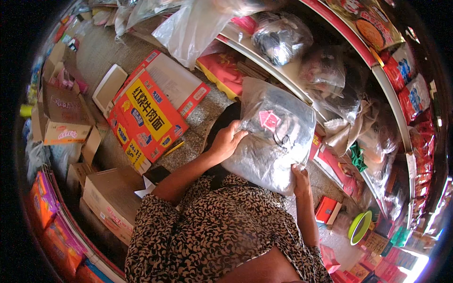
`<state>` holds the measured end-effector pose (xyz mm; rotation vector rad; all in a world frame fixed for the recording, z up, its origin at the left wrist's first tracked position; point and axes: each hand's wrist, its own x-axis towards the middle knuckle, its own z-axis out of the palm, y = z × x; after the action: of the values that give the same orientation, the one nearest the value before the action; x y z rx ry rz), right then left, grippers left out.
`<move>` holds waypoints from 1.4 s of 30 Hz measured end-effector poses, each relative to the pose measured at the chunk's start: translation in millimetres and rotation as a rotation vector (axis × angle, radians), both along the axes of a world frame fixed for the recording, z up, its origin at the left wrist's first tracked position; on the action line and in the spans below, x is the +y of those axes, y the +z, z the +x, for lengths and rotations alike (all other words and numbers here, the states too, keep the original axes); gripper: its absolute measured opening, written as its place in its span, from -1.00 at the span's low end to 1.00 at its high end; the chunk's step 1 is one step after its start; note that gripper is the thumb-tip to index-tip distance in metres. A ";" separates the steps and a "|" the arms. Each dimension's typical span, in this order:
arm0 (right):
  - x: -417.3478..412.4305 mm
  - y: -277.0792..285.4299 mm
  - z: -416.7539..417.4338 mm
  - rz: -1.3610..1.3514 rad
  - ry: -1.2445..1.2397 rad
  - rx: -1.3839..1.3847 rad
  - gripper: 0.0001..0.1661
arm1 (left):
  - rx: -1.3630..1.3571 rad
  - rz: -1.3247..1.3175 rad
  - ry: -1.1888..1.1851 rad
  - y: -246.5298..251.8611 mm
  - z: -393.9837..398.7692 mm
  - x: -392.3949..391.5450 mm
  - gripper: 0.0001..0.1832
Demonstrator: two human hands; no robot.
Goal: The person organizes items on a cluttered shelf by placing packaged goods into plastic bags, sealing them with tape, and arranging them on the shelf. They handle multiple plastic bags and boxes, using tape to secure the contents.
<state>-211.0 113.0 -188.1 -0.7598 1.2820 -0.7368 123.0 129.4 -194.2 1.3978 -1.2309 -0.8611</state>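
A clear plastic bag (254,159) with dark contents is held up in front of my body between both hands. A pink-red printed tag (269,120) shows on it, with a thin black cord (283,141) just below. My left hand (226,141) grips the bag's left edge, thumb on top. At the lower right edge, my right hand (300,178) pinches the plastic. Exactly what is inside the bag cannot be made out through the glare.
A flattened red instant-noodle carton (141,116) lies on the floor to the left, near open cardboard boxes (67,116). Shelves (269,65) with bagged goods (283,37) run along the right. A yellow-green basin (360,228) stands at lower right. Snack packets (53,226) line the left shelf.
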 end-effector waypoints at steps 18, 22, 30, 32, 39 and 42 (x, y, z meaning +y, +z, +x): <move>-12.7 80.0 135.1 -1.128 0.794 1.127 -0.02 | 0.210 0.137 -0.064 -6.3 25.3 10.8 -0.59; -13.6 79.8 129.2 -1.131 0.785 1.105 -0.06 | 0.225 0.188 -0.094 -10.8 39.2 9.8 -0.55; -16.6 75.1 114.8 -1.192 0.702 1.037 -0.10 | -0.749 -0.450 -0.125 117.5 -19.2 12.2 -0.51; -18.6 72.7 111.0 -1.229 0.698 1.001 -0.09 | -0.829 -0.441 -0.315 104.1 -36.1 11.3 -0.43; -22.3 61.3 96.2 -1.265 0.647 1.017 -0.09 | -1.228 -0.330 -0.343 20.8 -26.3 1.1 -0.19; -25.4 58.9 79.3 -1.209 0.601 1.038 -0.03 | -1.279 -0.303 -0.345 25.2 -27.7 5.6 -0.18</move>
<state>-131.7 87.6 -129.2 -2.6285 1.2495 -0.5536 95.4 135.0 -169.0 1.4900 -2.4746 0.1587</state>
